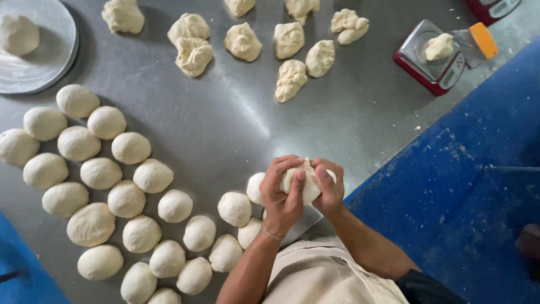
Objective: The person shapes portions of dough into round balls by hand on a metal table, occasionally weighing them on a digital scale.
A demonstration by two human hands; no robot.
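Both my hands close around one pale dough piece (306,181) just above the steel table's near edge. My left hand (283,194) wraps it from the left with the thumb on top; a thin bracelet circles that wrist. My right hand (329,186) presses it from the right. Several smooth round dough balls (126,198) lie in rows to the left, the nearest ball (234,209) right beside my left hand. Rough, unshaped dough lumps (290,80) lie scattered across the far side of the table.
A red kitchen scale (432,59) with a dough lump on its pan stands at the far right, an orange-capped container (482,40) beside it. A round metal tray (50,53) holding one dough ball sits far left. The steel table (225,124) ends at a blue floor (450,191) on the right.
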